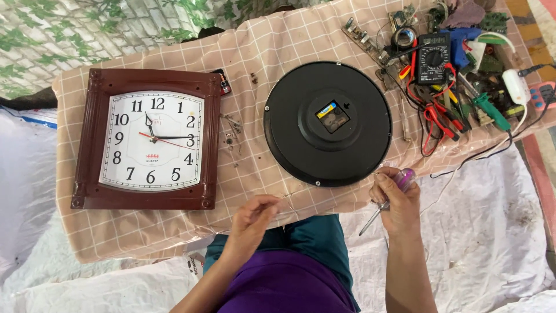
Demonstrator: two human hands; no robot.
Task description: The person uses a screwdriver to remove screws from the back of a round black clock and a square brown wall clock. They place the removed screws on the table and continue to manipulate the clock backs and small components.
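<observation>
Pink checked cloth (174, 232) is spread over a low surface, w/ white sheeting (492, 232) seen below it and leaf-print material at top left. At centre a round black clock (327, 123) is laid face down, its back up, w/ a small square movement (332, 116) exposed in the middle. To the left, well apart, a square brown-framed wall clock (147, 139) is laid face up, white dial shown. Between the two clocks some small metal bits (231, 136) are scattered on the cloth.

Right hand (397, 200) is closed round a screwdriver (385, 203), purple handle gripped at the top, metal shaft pointed down-left past the cloth edge; the hand is held just beside the lower right rim of the round clock, and whether it is touching cannot be told. Left hand (252, 217) is loosely curled, fingertips pinched together at the cloth's front edge; whether anything is held in it cannot be told.

At top right a heap of tools is seen: a black multimeter (433, 57) w/ red and black leads (434, 116), a roll of tape (403, 37), a green-handled tool (492, 110), circuit boards and assorted wires.
</observation>
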